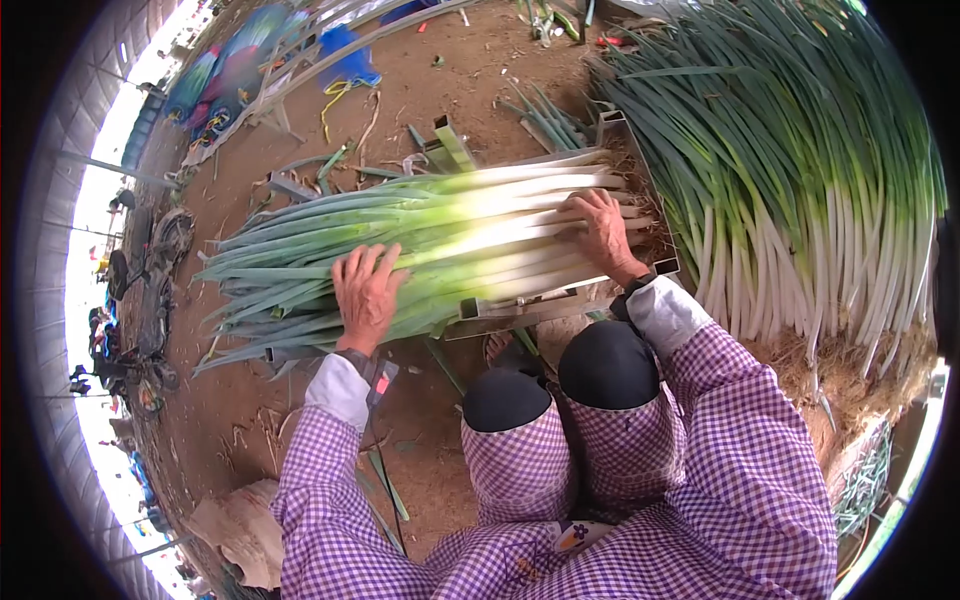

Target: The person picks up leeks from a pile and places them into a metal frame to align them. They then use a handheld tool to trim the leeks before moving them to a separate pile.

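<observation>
A thick layer of long green onions (pixel 470 210) lies sideways in a low metal frame (pixel 490 312), white stems and roots to the right, green leaves to the left. My left hand (pixel 367 290) rests on the leaves at the near side, palm down, fingers spread and open. On the white stems near the root end lies my right hand (pixel 603 235), its fingers slightly bent and apart, holding no single stalk. The undersides of both hands are hidden. The roots press close to the upright plate (pixel 655 200) at the frame's right end.
A big heap of green onions (pixel 800 180) stands to the right, roots toward me. Loose leaf scraps (pixel 545 115) lie on the dirt floor (pixel 270 330) beyond the frame. A blue bag (pixel 345 55) and a wooden rack (pixel 290 85) are at the far left. My knees (pixel 610 370) are close below the frame.
</observation>
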`<state>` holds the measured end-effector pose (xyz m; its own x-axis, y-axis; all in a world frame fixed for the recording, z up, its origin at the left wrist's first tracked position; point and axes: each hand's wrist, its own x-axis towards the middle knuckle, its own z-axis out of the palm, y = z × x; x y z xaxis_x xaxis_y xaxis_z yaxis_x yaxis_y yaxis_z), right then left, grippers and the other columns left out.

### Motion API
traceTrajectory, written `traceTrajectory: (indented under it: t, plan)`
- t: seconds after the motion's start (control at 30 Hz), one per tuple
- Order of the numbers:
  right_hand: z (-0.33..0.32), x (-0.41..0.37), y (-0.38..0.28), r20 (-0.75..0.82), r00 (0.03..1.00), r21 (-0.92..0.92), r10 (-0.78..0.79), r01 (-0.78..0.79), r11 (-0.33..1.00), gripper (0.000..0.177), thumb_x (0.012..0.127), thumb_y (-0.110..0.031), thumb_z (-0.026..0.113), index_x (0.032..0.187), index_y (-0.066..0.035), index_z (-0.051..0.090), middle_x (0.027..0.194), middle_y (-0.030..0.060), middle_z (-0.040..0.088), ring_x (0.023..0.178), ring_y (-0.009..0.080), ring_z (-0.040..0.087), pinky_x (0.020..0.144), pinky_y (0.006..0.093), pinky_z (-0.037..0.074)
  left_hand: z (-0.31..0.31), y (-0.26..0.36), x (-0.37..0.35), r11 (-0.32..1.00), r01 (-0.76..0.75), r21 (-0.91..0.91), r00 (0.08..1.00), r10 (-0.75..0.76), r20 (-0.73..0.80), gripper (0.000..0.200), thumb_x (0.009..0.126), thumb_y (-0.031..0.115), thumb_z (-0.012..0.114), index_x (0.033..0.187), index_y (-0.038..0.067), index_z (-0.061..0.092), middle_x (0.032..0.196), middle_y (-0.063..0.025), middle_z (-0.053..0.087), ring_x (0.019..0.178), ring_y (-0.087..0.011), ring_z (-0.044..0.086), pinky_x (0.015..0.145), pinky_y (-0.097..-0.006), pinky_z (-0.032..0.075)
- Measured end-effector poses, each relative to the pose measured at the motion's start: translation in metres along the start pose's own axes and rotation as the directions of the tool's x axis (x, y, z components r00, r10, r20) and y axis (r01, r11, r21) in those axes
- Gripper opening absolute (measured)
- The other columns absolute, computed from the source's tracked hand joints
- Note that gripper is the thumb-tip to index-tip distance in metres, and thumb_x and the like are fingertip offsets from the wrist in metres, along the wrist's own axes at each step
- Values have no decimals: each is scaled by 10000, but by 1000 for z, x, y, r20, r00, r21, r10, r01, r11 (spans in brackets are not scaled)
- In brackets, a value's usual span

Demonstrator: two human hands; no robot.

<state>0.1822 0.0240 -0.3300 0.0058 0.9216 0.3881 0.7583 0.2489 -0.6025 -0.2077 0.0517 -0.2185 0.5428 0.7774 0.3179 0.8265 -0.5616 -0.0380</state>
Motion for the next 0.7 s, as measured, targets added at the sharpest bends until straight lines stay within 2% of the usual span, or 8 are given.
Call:
traceTrajectory:
  t: [0.07,0.1,0.2,0.3,0.4,0.5,0.6,0.7]
  plan:
    - [1,0,2,13,1000,-3,24,-24,1000,379,705,-123,785,1075,-137,702,1147,74,637,1175,338,536,1018,476,414,1,1,1,1000,-13,-15,999,12,-32,365,850,238,745,1191,112,725,1152,-48,663,1145,-286,570,1025,-461,373]
    - [0,0,2,11,999,-11,32,-31,999,387,693,-152,819,1063,-139,705,1132,56,639,1167,320,538,1019,464,412,-1,6,4,999,-37,-29,994,34,-102,284,823,220,761,1075,89,750,1082,-61,669,1085,-289,590,1004,-467,387]
    - [-1,-2,2,12,999,4,36,-36,999,391,684,-178,850,1047,-143,711,1109,37,642,1158,298,541,1022,449,411,-1,12,3,994,-72,-77,993,65,-96,223,789,188,781,963,58,729,1020,-75,657,1047,-297,592,960,-459,423]
    - [-2,-1,3,12,1000,10,24,-24,1000,385,683,-175,849,1041,-139,712,1105,36,643,1160,298,542,1025,448,413,4,7,8,974,-41,-222,999,42,1,175,793,194,759,870,60,677,965,-95,628,994,-318,596,938,-456,447]
    - [-2,-3,3,6,1000,18,26,-26,999,386,677,-167,850,1036,-134,713,1107,36,646,1156,299,548,1026,446,416,1,1,15,973,-39,-226,997,55,62,185,794,192,761,864,56,656,1002,-109,614,1020,-342,582,927,-450,455]
    - [-1,0,2,-6,999,33,34,-34,999,392,667,-147,852,1033,-130,713,1108,35,651,1156,298,553,1026,446,419,3,-7,19,974,-128,-185,990,137,37,283,782,185,788,999,40,679,1145,-116,609,1131,-352,560,979,-446,453]
    - [-1,-2,1,1,998,19,55,-55,998,398,658,-123,852,1031,-125,714,1106,35,654,1163,297,556,1027,447,420,-3,1,28,987,-104,-123,994,97,-58,381,787,224,793,1100,46,670,1206,-127,596,1193,-366,534,1025,-455,433]
    - [-1,2,-1,2,998,21,55,-55,998,405,652,-112,851,1034,-121,715,1107,35,657,1171,297,555,1034,444,417,-7,-7,31,991,-100,-92,995,99,-16,462,786,251,795,1180,56,651,1235,-125,597,1208,-353,532,1041,-462,421]
